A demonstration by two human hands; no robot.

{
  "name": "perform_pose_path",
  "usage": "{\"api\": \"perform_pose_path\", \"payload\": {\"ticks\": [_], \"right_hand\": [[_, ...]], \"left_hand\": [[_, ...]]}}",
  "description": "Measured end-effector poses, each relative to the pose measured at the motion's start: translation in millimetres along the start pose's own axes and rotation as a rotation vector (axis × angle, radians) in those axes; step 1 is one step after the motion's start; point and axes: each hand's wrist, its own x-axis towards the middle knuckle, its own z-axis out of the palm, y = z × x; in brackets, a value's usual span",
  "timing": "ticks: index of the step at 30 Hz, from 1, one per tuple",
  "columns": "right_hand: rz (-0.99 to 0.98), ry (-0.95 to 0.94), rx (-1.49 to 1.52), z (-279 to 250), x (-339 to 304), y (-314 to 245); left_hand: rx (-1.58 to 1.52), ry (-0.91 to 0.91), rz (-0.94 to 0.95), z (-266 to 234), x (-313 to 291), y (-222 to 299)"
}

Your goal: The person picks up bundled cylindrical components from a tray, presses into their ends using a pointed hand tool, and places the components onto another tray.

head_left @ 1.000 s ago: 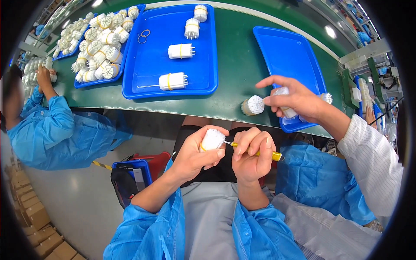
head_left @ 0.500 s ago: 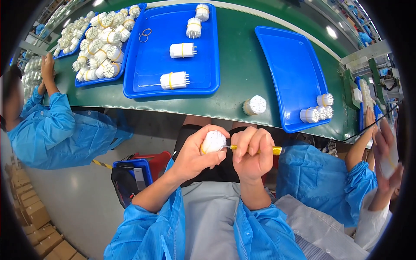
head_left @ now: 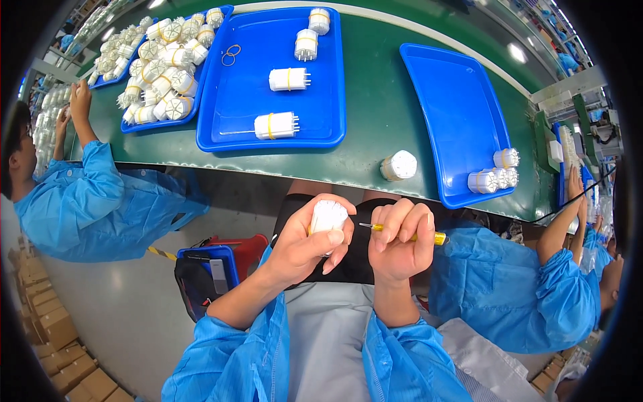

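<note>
My left hand [head_left: 301,241] is closed around a white cylindrical bundle [head_left: 329,216] with a yellowish band, its end face turned up. In my right hand [head_left: 402,244] is a small screwdriver with a yellow handle [head_left: 440,238]. Its thin metal tip points left toward the bundle, a short gap away from it. On the green table, beyond my hands, another white cylinder [head_left: 400,165] stands by itself near the front edge. Whatever lies under my left palm is hidden.
A blue tray [head_left: 241,141] holds several banded white cylinders with pins and some loose rubber bands. Left of it, another tray is heaped with such cylinders [head_left: 164,70]. A right-hand blue tray [head_left: 462,120] has several more. Co-workers in blue smocks sit on both sides.
The screwdriver tip has come away from the white bundle as my right hand shifted slightly right. My left hand still holds the bundle, with the thumb now across its side.
</note>
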Motion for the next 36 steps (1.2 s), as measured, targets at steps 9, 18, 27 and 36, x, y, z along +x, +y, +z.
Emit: {"api": "perform_pose_path", "payload": {"ticks": [9,18,27,36], "right_hand": [[0.032,0.039,-0.202,9,6,-3],[0.429,-0.397,-0.389,-8,12,-16],[0.253,-0.632,-1.001,18,24,-26],[0.233,-0.621,-1.083,25,22,-23]], "left_hand": [[0.233,0.074,0.082,0,-5,4],[1.026,0.158,0.42,-7,-6,23],[1.383,0.08,0.64,-11,-4,40],[1.437,0.042,0.668,-16,-6,40]]}}
